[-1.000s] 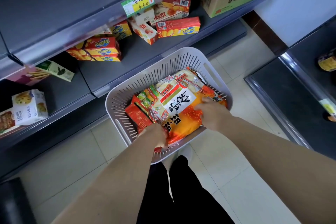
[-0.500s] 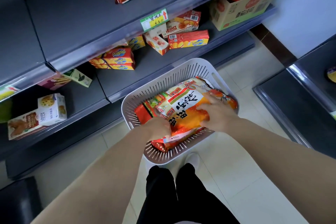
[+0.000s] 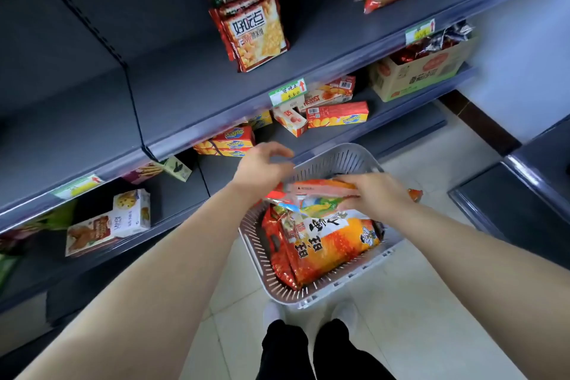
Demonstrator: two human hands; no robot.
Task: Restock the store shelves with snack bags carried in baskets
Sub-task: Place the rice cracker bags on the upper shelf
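Orange-red and flat, a snack bag (image 3: 320,190) is held level just above the far half of the basket (image 3: 251,244), blurred by motion. The right hand (image 3: 374,194) has its grip closed on the bag's right end, fingers laid over the top. The left hand (image 3: 262,170) hangs just beyond the bag's left end, above the basket's far left rim; its grip is slack, the fingers loosely curled with nothing between them.

The basket is pale grey slotted plastic and stands on the tiled floor (image 3: 416,302) in front of the person's white shoes. Inside lies a large orange bag (image 3: 333,247) with a red bag (image 3: 274,241) tucked along its left side (more packets sit beneath, too crumpled to tell apart).

Beyond the basket rises a dark grey shelf (image 3: 185,95). A row of cracker bags (image 3: 253,31) stands upright on it, and a price tag (image 3: 288,92) is clipped to its front edge. On the level below lie red and yellow boxes (image 3: 337,114), with a cardboard carton (image 3: 422,74) farther right.
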